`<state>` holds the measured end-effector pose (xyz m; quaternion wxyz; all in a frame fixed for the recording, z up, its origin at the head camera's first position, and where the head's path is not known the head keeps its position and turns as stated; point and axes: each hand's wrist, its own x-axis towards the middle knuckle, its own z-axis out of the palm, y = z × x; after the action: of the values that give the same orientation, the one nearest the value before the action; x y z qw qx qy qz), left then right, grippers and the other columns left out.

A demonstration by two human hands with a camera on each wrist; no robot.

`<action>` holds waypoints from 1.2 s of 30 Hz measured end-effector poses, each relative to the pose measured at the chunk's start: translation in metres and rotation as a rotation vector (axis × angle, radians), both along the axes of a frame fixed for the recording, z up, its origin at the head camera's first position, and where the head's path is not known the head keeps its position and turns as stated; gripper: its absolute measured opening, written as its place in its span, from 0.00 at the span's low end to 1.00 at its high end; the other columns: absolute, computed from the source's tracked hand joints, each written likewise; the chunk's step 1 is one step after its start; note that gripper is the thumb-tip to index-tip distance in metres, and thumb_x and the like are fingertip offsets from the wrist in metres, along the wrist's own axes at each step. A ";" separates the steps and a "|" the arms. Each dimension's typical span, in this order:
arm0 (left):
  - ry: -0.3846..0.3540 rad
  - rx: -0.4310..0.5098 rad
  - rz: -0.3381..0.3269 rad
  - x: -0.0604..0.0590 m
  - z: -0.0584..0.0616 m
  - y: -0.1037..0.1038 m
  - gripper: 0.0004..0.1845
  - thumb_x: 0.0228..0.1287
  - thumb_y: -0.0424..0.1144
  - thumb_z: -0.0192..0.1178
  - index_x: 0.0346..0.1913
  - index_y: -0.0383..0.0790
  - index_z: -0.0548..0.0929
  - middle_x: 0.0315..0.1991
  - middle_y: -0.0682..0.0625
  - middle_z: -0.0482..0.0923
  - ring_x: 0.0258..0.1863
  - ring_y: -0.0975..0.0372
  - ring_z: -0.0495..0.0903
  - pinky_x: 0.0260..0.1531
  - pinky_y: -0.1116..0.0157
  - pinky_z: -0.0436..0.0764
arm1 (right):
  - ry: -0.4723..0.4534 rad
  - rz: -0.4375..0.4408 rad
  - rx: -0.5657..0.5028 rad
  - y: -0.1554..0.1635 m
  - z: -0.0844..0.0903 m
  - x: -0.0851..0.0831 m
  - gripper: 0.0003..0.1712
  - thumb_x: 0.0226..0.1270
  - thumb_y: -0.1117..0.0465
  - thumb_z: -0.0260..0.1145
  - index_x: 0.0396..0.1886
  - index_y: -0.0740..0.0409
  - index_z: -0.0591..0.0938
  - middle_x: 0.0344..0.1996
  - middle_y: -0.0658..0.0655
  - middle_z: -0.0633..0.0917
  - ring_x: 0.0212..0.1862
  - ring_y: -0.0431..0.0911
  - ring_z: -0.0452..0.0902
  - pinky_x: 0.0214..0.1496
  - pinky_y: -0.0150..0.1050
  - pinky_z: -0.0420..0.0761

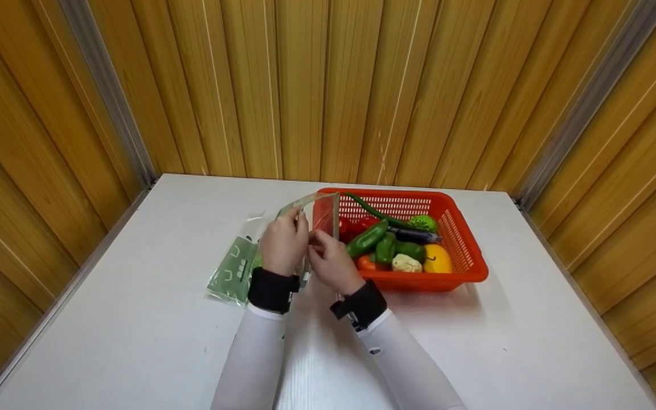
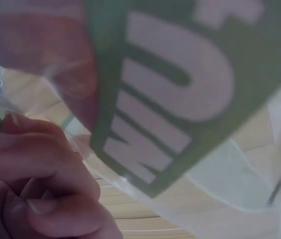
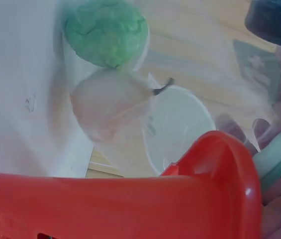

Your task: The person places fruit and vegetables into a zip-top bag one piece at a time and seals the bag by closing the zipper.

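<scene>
Both hands hold a clear plastic zip bag [image 1: 323, 212] upright over the white table [image 1: 134, 319], just left of an orange basket [image 1: 467, 242]. My left hand [image 1: 284, 242] pinches the bag's left edge and my right hand [image 1: 331, 263] pinches it lower right. In the left wrist view, curled fingers [image 2: 36, 164] sit beside the bag's green print [image 2: 180, 84]. The right wrist view shows the basket's rim [image 3: 130, 199], with a green ball [image 3: 105, 32] and a pale round thing [image 3: 108, 109] blurred behind plastic.
The basket holds a green cucumber [image 1: 367, 239], a yellow pepper [image 1: 437, 259], tomatoes [image 1: 356, 225], an aubergine [image 1: 416, 234] and more. A green-printed bag [image 1: 231, 270] lies flat left of the hands. Wooden panel walls [image 1: 328, 85] close the table on three sides.
</scene>
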<state>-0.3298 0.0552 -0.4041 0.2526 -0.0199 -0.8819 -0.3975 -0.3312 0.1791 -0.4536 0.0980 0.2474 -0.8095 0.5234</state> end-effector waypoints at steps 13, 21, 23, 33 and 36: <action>-0.025 -0.028 0.006 -0.001 -0.002 -0.001 0.18 0.76 0.42 0.54 0.58 0.36 0.87 0.38 0.36 0.89 0.38 0.42 0.88 0.36 0.43 0.82 | -0.038 -0.055 -0.136 0.016 0.024 0.004 0.13 0.75 0.70 0.59 0.56 0.64 0.79 0.55 0.66 0.85 0.59 0.59 0.81 0.64 0.55 0.80; -0.015 -0.022 0.008 -0.001 -0.004 -0.001 0.19 0.75 0.41 0.55 0.58 0.35 0.87 0.39 0.38 0.89 0.39 0.43 0.88 0.36 0.43 0.83 | 0.005 -0.138 -0.178 0.044 0.050 -0.010 0.16 0.75 0.69 0.59 0.60 0.67 0.76 0.58 0.69 0.81 0.60 0.59 0.78 0.64 0.55 0.76; -0.022 -0.019 0.008 -0.001 -0.004 -0.002 0.18 0.75 0.41 0.54 0.58 0.36 0.86 0.38 0.38 0.89 0.37 0.45 0.88 0.36 0.44 0.83 | 0.007 -0.167 -0.160 0.055 0.056 -0.016 0.17 0.76 0.68 0.59 0.61 0.66 0.76 0.59 0.69 0.80 0.61 0.60 0.77 0.65 0.55 0.75; -0.028 -0.019 0.012 -0.002 -0.004 -0.003 0.18 0.75 0.41 0.54 0.58 0.37 0.86 0.32 0.39 0.87 0.31 0.46 0.85 0.33 0.45 0.82 | -0.097 -0.307 0.038 0.105 0.060 -0.064 0.26 0.74 0.63 0.62 0.69 0.62 0.72 0.69 0.65 0.74 0.67 0.61 0.73 0.66 0.56 0.74; -0.024 -0.022 0.012 -0.002 -0.004 -0.003 0.19 0.75 0.42 0.54 0.58 0.37 0.87 0.30 0.40 0.86 0.30 0.47 0.84 0.32 0.45 0.82 | -0.134 -0.332 0.165 0.114 0.053 -0.076 0.28 0.74 0.59 0.64 0.70 0.62 0.72 0.70 0.68 0.72 0.71 0.63 0.68 0.72 0.57 0.69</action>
<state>-0.3314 0.0520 -0.4082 0.2440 -0.0124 -0.8894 -0.3864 -0.4072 0.2929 -0.4001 0.1082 0.0824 -0.8841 0.4472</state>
